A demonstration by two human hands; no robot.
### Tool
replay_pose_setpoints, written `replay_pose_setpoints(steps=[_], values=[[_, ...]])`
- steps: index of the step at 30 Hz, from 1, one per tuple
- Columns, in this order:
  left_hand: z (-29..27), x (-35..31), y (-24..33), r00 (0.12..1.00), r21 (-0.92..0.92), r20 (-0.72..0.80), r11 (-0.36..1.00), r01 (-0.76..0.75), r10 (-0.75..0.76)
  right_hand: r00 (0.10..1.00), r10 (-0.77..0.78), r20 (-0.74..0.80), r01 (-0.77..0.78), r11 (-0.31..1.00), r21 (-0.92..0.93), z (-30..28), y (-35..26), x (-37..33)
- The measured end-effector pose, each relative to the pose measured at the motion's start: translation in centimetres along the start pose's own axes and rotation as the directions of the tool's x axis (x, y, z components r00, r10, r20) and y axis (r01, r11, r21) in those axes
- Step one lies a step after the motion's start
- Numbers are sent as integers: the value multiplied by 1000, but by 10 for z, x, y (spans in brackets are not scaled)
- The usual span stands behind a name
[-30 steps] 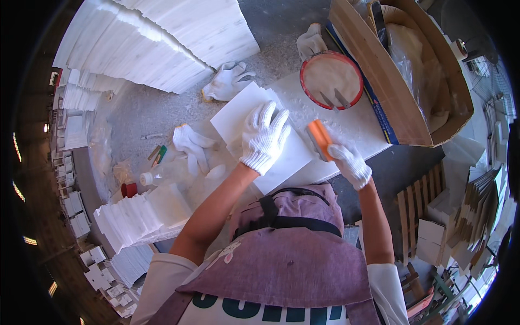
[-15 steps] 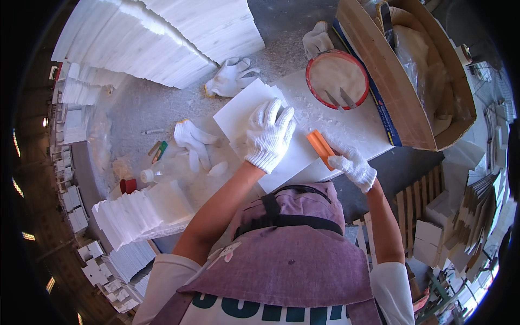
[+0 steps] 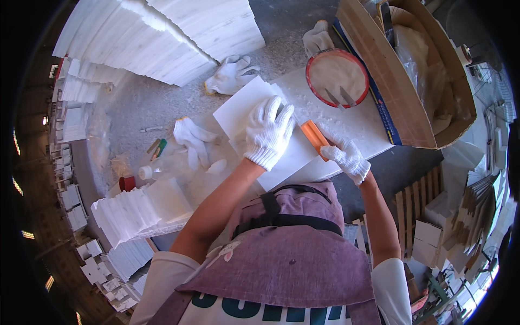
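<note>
My left hand, in a white knit glove, rests on a stack of thin white panels with its fingers stretched out. Gloved in white too, my right hand grips an orange grooved block-shaped tool. This tool is tilted at the right edge of the panels, near my left fingertips. Part of it is hidden under my right fingers. Beyond the panels stands a round tub with a red rim, full of pale powder or paste. Two pointed metal blades stick out of it.
A long cardboard box with plastic in it borders the right side. Loose white gloves lie on the dusty bench. Tall stacks of white slabs rise at the far left; shorter slabs stand at the near left, beside a red roll.
My right hand has shifted slightly left and away from me with the orange tool, closer to my left hand. My left hand stays on the panels, almost unmoved.
</note>
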State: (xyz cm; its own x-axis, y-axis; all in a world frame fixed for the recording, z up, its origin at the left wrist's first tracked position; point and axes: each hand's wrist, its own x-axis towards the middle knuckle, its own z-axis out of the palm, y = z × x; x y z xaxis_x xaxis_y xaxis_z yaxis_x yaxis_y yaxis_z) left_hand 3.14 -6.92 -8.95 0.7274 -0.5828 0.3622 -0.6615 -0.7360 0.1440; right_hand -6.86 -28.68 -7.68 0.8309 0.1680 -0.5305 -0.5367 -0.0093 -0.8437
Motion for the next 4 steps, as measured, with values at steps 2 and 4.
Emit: replay_pose_setpoints(steps=[2, 4], values=[[2, 0, -1, 1000, 6, 1, 1000, -9, 9, 997, -70, 18, 69, 997, 34, -3, 10, 0], [4, 1, -1, 1000, 7, 0, 1000, -13, 13, 987, -162, 3, 162, 987, -13, -8, 22, -6]])
